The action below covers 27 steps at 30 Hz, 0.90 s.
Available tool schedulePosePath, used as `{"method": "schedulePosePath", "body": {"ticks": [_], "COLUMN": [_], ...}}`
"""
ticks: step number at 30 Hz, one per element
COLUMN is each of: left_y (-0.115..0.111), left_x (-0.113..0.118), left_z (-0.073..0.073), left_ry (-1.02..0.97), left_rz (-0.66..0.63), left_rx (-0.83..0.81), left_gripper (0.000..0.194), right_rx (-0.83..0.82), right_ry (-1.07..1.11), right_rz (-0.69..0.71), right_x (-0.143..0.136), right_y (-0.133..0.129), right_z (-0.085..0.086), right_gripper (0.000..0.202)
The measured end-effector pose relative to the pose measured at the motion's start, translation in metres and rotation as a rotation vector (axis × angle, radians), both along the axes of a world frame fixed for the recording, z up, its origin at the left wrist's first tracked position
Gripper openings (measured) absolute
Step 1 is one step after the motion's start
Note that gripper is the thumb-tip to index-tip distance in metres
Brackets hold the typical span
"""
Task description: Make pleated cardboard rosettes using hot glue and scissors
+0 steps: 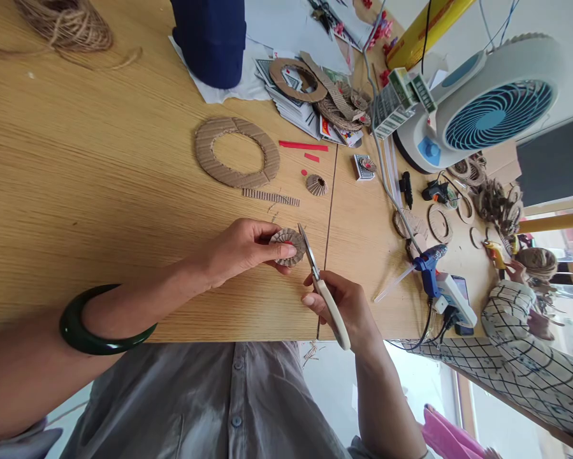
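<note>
My left hand pinches a small pleated cardboard rosette with red at its centre. Just right of it, my right hand grips scissors with off-white handles, their blades pointing up beside the rosette's right edge. Beyond my hands lie a corrugated strip, a second pleated rosette, a small red dot and two red strips. A corrugated cardboard ring is farther back on the left.
Twine lies at the upper left near a dark blue object. Cards and cardboard rings are piled at the back. To the right are a fan, a blue glue gun, a power strip and another person's patterned sleeve.
</note>
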State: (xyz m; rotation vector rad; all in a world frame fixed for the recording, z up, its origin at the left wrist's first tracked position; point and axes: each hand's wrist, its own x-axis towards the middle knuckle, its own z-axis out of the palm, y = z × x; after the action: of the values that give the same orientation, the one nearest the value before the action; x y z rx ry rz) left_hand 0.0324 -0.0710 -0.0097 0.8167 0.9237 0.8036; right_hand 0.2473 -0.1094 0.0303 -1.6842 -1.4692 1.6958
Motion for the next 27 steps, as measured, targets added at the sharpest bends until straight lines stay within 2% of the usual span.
{"method": "schedulePosePath", "body": {"ticks": [9, 13, 17, 23, 27], "left_y": [0.000, 0.000, 0.000, -0.002, -0.002], "left_x": [0.001, 0.001, 0.000, -0.004, -0.004], "left_z": [0.000, 0.000, -0.003, -0.001, 0.003], "left_ry": [-0.006, 0.035, 0.051, 0.108, 0.061], "left_rz": [0.029, 0.007, -0.024, -0.202, -0.302], "left_rx": [0.016, 0.047, 0.077, 0.136, 0.145], "left_gripper": [0.026, 0.027, 0.026, 0.027, 0.026], "right_rx": [0.027, 0.101, 0.102, 0.220, 0.250], "right_ry": [-0.002, -0.032, -0.036, 0.030, 0.109], "right_rz": [-0.020, -0.022, -0.008, -0.119, -0.171], "right_x": [0.003, 0.005, 0.006, -0.008, -0.021], "right_y": [0.001, 0.003, 0.005, 0.013, 0.018], "right_z": [-0.003, -0.003, 0.000, 0.000, -0.004], "right_gripper": [0.053, 0.053, 0.052, 0.049, 0.047]}}
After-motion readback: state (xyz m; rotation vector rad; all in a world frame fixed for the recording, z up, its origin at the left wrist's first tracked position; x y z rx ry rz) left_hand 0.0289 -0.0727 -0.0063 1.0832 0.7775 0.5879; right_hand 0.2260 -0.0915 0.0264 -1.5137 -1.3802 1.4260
